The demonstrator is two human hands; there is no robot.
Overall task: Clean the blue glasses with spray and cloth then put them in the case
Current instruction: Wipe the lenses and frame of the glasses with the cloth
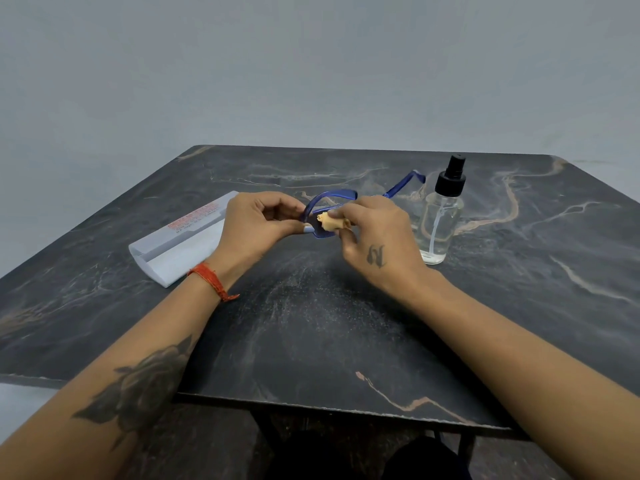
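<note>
Blue glasses [332, 199]: held above the tabletop [311, 323], just left of the spray bottle [441, 216], temple arms open and pointing away toward the far edge. Left hand [258, 225]: fingers curled, clamped on the left end of the frame. Right hand [374, 233]: pinching a bunched tan cloth [331, 221] against the near lens. Both hands close together, meeting at the frame. Spray bottle: upright on the tabletop, clear body, black pump top, just right of the right hand. Case [180, 240]: white, lying on the tabletop left of the spray bottle, partly behind the left hand. Red thread band [212, 280]: on the left wrist.
</note>
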